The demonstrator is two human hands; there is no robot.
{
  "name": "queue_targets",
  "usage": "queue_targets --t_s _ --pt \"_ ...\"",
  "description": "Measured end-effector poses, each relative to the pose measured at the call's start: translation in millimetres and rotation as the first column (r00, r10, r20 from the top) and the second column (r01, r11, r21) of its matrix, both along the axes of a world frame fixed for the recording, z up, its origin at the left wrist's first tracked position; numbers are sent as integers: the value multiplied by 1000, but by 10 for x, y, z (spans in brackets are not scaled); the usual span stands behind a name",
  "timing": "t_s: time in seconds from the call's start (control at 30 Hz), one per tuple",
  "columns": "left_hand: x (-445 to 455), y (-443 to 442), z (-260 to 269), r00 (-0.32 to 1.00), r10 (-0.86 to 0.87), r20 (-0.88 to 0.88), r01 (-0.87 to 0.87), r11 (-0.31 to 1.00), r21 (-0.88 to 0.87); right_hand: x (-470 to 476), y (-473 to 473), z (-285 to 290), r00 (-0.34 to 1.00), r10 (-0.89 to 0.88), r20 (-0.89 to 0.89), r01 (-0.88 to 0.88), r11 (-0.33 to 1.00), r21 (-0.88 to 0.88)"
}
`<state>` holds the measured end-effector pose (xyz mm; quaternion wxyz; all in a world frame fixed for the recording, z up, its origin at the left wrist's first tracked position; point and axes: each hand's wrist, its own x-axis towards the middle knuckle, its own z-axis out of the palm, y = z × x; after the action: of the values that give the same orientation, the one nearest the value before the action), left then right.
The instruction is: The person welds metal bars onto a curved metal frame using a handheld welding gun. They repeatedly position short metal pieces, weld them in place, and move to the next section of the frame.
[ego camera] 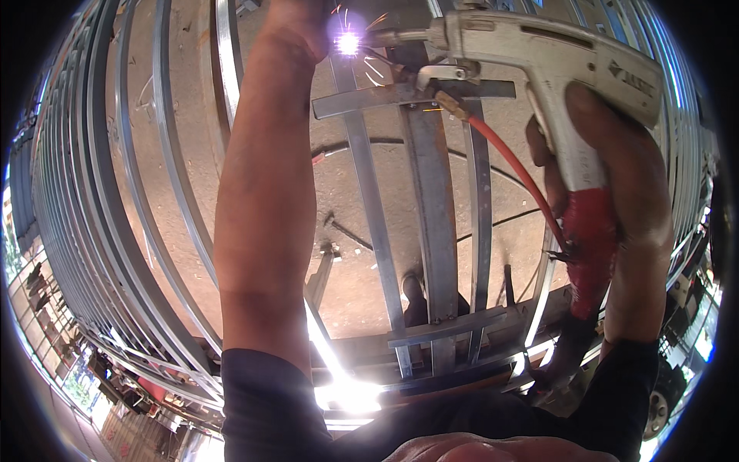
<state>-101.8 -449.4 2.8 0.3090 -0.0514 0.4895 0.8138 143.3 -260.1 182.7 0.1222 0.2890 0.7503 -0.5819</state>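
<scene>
My right hand (632,167) is wrapped around the grip of a white pistol-shaped welding gun (519,43) marked Jasic. Its nozzle points left, and at its tip a bright violet-white weld spark (347,43) throws off orange streaks. A red hose (508,156) runs from the wire-feed nozzle under the gun to the red-wrapped lower grip. My left hand (297,26) reaches to the top edge, just left of the spark; its fingers are cut off or hidden. Below the spark, a short flat steel bar (352,104) crosses over a long steel tube (372,196) and a wider steel beam (430,190).
Rows of long metal tubes (167,127) run along the left, with more at the far right. Another short crossbar (444,326) lies nearer me. On the ground are a hammer (346,231), a black cable (502,218) and a shoe (412,287). Glare (349,392) whitens the lower middle.
</scene>
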Motion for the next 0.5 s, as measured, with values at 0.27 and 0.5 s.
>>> queue_targets --t_s 0.27,0.5 --pt "-48 38 -23 1000 -3 -9 3 998 -62 -111 58 487 948 49 -313 16 979 203" --pt "-133 122 -110 992 -35 -121 8 977 -215 -742 -299 370 808 194 -556 35 927 374"
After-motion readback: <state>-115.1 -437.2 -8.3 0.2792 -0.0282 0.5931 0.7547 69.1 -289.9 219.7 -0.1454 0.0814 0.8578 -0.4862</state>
